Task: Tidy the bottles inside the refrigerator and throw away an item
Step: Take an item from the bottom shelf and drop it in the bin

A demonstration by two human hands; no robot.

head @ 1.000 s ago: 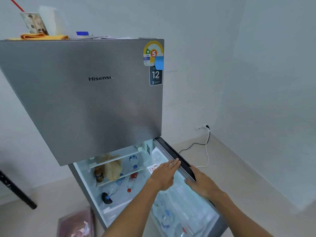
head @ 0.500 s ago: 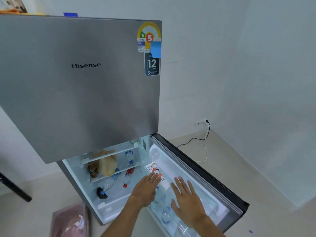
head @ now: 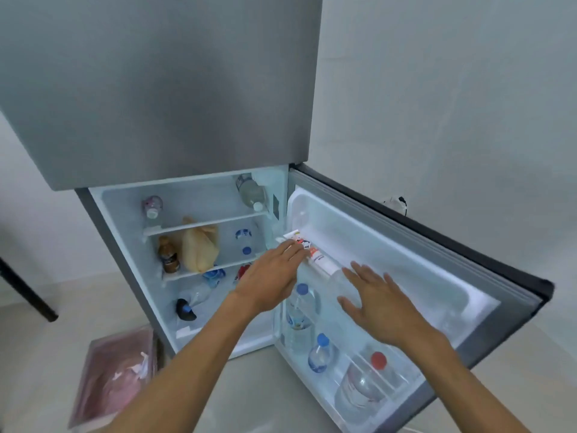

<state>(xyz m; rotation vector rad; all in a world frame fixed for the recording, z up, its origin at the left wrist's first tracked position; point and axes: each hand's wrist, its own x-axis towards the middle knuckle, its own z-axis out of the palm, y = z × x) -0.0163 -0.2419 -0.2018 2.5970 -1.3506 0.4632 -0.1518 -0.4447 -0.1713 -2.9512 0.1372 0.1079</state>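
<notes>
The lower refrigerator door [head: 437,251] stands wide open to the right. Its bottom rack holds two blue-capped water bottles [head: 301,310] [head: 320,354] and a red-capped bottle [head: 362,382]. A white tube with a red cartoon label [head: 315,256] lies on the door's upper rack. My left hand [head: 271,276] hovers flat over the near end of that tube, fingers apart, holding nothing. My right hand [head: 374,304] is spread open above the door rack. Inside, bottles lie scattered on the shelves [head: 203,225]: one at top right [head: 249,192], a small one at top left [head: 152,207], a brown bottle [head: 168,256].
A tan bag [head: 199,248] sits on the middle shelf; a dark blue-capped item [head: 185,309] lies on the fridge floor. A pink plastic bag [head: 115,376] lies on the floor left of the fridge. The closed freezer door [head: 162,89] looms above. A black leg [head: 25,292] stands at left.
The lower door has swung from nearly shut to wide open. Both hands left its edge and now hover spread over the door racks. The view has dropped closer to the fridge.
</notes>
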